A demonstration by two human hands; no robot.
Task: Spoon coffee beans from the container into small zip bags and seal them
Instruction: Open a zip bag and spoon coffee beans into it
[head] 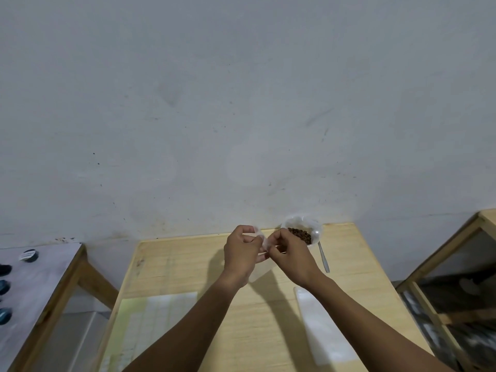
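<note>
My left hand (240, 251) and my right hand (291, 255) are raised together above the wooden table (188, 264), both pinching the top of one small clear zip bag (264, 244). The bag hangs down between my wrists and looks empty. Just behind my right hand stands a clear plastic container (316, 228) holding dark coffee beans (302, 234). A metal spoon (323, 257) lies on the table to the right of the container, its bowl near the rim.
A stack of clear zip bags (322, 326) lies on the table at the right. A green-edged sheet (150, 323) lies at the front left. A side table (35, 285) with dark round objects stands left; a wooden frame (451, 264) stands right. A wall is behind.
</note>
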